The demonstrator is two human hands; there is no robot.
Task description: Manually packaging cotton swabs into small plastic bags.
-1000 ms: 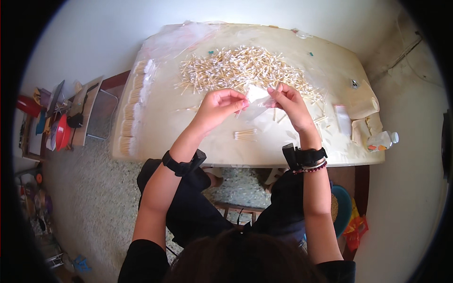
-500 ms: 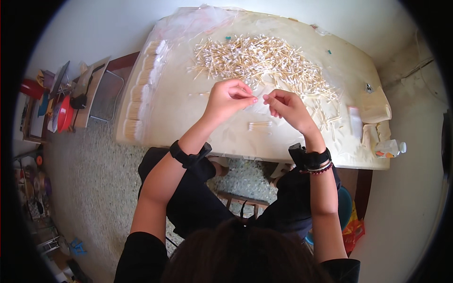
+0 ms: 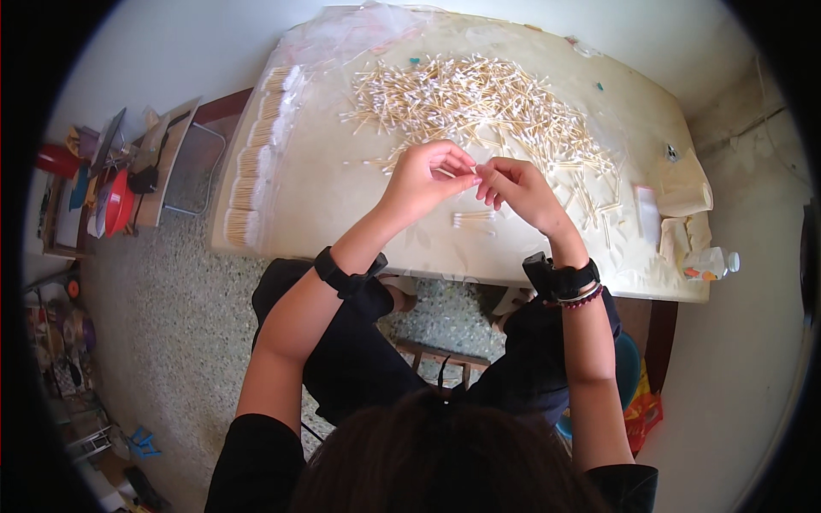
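Note:
My left hand (image 3: 428,178) and my right hand (image 3: 517,190) meet over the middle of the table, thumbs and fingertips pinched. Whatever lies between the fingertips is too small and covered to make out. Just beyond them spreads a big loose heap of cotton swabs (image 3: 462,94) with white tips and pale wooden sticks. A small row of cotton swabs (image 3: 474,222) lies side by side on the table (image 3: 342,235), below my hands. Along the left edge, several bundles of cotton swabs (image 3: 251,178) are lined up in clear plastic.
Clear plastic bags (image 3: 359,34) lie at the far left corner. On the right are a small white packet (image 3: 647,214), brown paper (image 3: 684,198) and a clear bottle (image 3: 711,263) near the edge. A wooden stool (image 3: 440,355) stands under the table. A wall rises at right.
My two hands have come together, the right fingertips now touching the left ones. The view has shifted slightly; the swab heap looks the same.

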